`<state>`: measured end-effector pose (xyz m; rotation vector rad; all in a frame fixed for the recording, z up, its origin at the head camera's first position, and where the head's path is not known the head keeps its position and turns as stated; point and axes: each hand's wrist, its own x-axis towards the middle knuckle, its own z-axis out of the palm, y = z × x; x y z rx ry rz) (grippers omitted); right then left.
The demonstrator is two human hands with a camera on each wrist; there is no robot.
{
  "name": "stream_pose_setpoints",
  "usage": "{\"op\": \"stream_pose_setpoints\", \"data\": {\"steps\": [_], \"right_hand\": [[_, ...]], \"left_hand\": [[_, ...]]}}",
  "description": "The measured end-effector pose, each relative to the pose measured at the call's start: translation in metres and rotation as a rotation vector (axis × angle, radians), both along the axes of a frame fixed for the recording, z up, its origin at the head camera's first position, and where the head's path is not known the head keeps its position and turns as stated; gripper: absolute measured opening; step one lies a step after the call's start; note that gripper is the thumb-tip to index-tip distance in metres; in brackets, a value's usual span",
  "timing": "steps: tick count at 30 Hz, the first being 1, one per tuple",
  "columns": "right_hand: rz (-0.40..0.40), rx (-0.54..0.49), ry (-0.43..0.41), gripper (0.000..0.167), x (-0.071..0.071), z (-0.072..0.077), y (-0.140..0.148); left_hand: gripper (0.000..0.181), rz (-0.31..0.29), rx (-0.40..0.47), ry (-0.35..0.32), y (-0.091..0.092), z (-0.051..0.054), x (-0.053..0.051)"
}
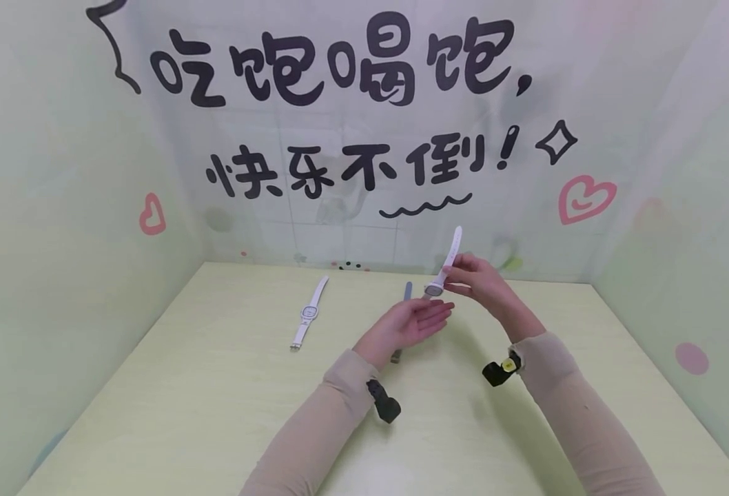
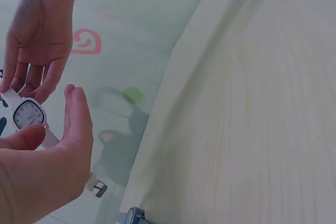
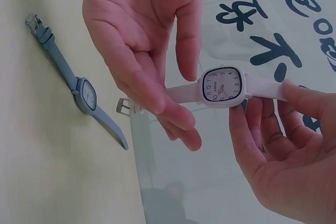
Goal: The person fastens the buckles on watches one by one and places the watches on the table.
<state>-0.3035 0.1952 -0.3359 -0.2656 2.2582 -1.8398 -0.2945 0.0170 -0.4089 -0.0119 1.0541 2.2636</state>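
Note:
A white wristwatch (image 1: 434, 291) with a square, rounded face is held up above the far part of the table. My right hand (image 1: 479, 279) pinches one half of its strap between thumb and fingers, as the right wrist view shows at the watch (image 3: 222, 85). Beside the other half of the strap is my left hand (image 1: 408, 324), its fingers extended and thumb apart; the strap passes behind those fingers in the right wrist view. A blue-grey watch (image 3: 85, 96) lies on the table, partly covered by my left hand in the head view.
Left of the hands, a second white watch (image 1: 309, 313) lies face up on the pale wooden table (image 1: 216, 413). A wall (image 1: 340, 241) with black lettering stands behind the table's far edge, and side walls flank it.

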Motion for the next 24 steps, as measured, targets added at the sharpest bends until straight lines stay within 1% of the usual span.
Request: {"op": "stream_pose_setpoints", "data": {"steps": [3,7,10,13,16,19,22,24], "right_hand": [[0.013,-0.03,0.009,0.032,0.001,-0.001,0.001],[0.031,-0.065,0.013,0.03,0.002,-0.002,0.002],[0.05,-0.129,0.008,0.026,0.002,-0.006,0.002],[0.069,-0.227,0.005,0.013,0.003,-0.01,0.002],[0.08,-0.298,0.016,0.004,0.004,-0.013,0.0],[0.073,-0.342,0.032,0.007,0.005,-0.015,-0.003],[0.055,-0.371,0.042,0.009,0.005,-0.017,-0.006],[0.034,-0.39,0.05,0.01,0.004,-0.019,-0.007]], "left_hand": [[0.043,0.067,0.046,-0.021,-0.001,0.003,0.001],[0.025,0.194,0.105,-0.06,-0.002,0.007,0.001],[0.015,0.285,0.154,-0.081,-0.004,0.007,0.0],[0.014,0.347,0.202,-0.098,-0.007,0.007,0.001],[0.016,0.381,0.23,-0.101,-0.009,0.007,0.001],[0.014,0.405,0.233,-0.098,-0.01,0.008,0.0],[0.012,0.416,0.219,-0.081,-0.011,0.009,0.0],[0.014,0.419,0.212,-0.068,-0.011,0.01,0.0]]}}
